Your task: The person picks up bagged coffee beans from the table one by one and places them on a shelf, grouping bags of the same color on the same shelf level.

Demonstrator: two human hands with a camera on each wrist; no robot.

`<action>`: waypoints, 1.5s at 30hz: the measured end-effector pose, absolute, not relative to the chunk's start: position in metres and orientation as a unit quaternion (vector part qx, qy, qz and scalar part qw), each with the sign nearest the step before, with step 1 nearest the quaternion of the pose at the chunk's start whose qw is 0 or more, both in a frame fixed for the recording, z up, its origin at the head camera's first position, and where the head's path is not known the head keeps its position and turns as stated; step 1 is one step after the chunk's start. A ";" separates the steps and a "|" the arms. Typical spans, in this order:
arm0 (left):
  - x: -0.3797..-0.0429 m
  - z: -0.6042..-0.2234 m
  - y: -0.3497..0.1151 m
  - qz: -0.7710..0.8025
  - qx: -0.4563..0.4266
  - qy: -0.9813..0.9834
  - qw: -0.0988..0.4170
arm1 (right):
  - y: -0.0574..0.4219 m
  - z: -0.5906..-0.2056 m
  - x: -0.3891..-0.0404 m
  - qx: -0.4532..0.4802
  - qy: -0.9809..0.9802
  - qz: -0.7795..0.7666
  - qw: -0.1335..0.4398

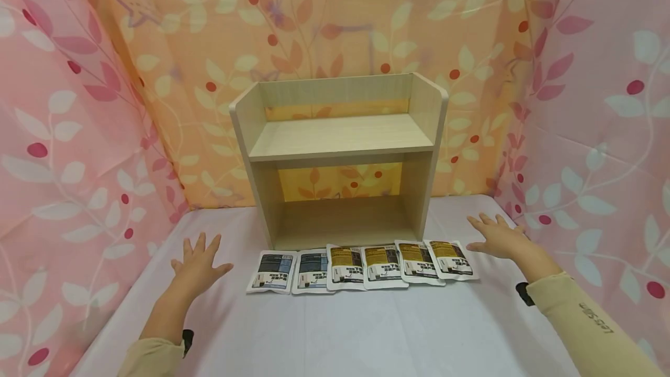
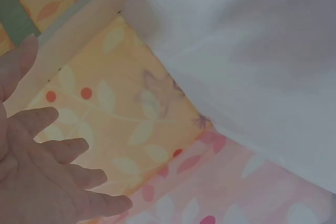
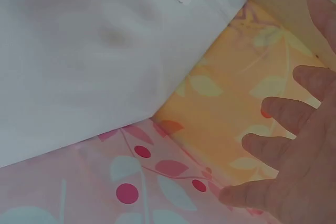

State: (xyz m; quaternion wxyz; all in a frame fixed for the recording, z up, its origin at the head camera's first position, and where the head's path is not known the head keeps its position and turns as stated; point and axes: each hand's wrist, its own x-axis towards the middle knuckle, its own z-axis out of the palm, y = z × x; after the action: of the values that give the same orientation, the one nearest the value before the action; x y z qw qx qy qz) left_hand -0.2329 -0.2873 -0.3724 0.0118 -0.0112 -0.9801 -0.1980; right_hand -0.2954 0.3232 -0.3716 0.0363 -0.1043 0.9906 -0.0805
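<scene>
My left hand (image 1: 195, 266) is spread with straight fingers to the left of a row of flat packets, holding nothing. On the other side, my right hand (image 1: 498, 237) is spread too, just right of the row and apart from it. Two packets with dark blue labels, a blue packet (image 1: 273, 272) and another blue packet (image 1: 313, 272), lie at the row's left. Several packets with brown-gold labels follow, among them a gold packet (image 1: 385, 266) and the rightmost gold packet (image 1: 451, 259); some overlap. In the wrist views, spread fingers (image 2: 73, 150) and fingers (image 3: 273, 145) show with nothing between them.
A pale wooden two-tier shelf (image 1: 342, 138) stands upright directly behind the packets. The white-covered table (image 1: 356, 330) spreads under everything. An orange floral curtain (image 1: 324, 28) hangs behind, with pink floral curtains (image 1: 68, 150) at both sides.
</scene>
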 end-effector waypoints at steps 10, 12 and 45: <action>-0.237 -0.373 -0.289 -0.224 -0.014 -0.973 0.049 | 0.328 -0.372 -0.292 -0.128 0.987 -0.096 0.014; -0.238 -0.370 -0.288 -0.237 -0.008 -0.969 0.065 | 0.328 -0.373 -0.291 -0.131 0.986 -0.102 0.010; -0.282 -0.266 -0.238 -0.511 -0.048 -0.824 0.240 | 0.321 -0.390 -0.249 0.032 0.882 -0.460 0.102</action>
State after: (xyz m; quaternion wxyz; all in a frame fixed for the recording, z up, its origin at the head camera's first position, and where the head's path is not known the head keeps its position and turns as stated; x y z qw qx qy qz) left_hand -0.2824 -0.2375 -0.2658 0.2400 -0.0478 -0.8243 -0.5106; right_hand -0.2491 0.3206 -0.3899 0.1018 0.0325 0.8815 -0.4599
